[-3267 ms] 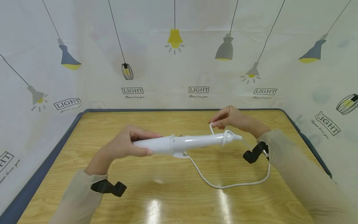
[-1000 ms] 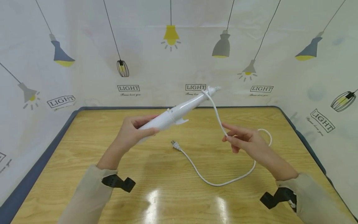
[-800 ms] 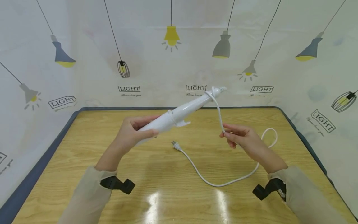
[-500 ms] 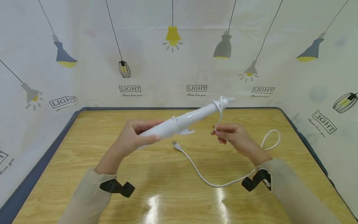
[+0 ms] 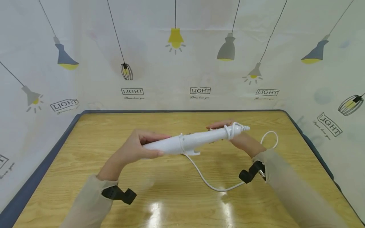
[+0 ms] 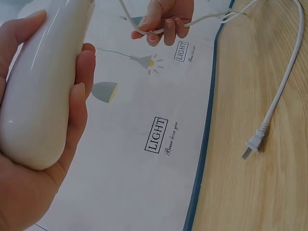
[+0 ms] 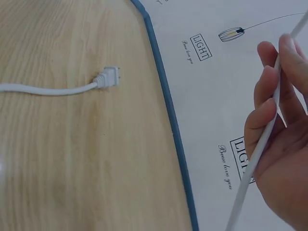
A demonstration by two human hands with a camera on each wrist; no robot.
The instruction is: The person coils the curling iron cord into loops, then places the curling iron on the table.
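A white corded wand [image 5: 205, 138], shaped like a curling iron, is held above the table, its tapered cord end pointing right. My left hand [image 5: 132, 147] grips its smooth, rounded end, thumb along the near side. A small hooked tab [image 5: 194, 153] juts from the wand's middle. The white power cord [image 5: 211, 185] loops round the tapered end. Behind that end is my right hand [image 5: 245, 144], partly hidden in the head view. In the right wrist view, its thumb and fingers pinch a length of cord [image 7: 257, 154].
The two-pin plug [image 6: 255, 140] lies on the wooden table [image 5: 99, 136], hidden behind the wand in the head view. A loose cord loop [image 5: 269, 133] lies right of my right hand. Behind the table's dark blue edge [image 5: 182, 111] stands a lamp-patterned backdrop [image 5: 159, 63].
The wand's cord end, tilted up a second ago, has swung down to nearly level. My right hand has moved left and away from me, behind the wand, carrying the cord round it.
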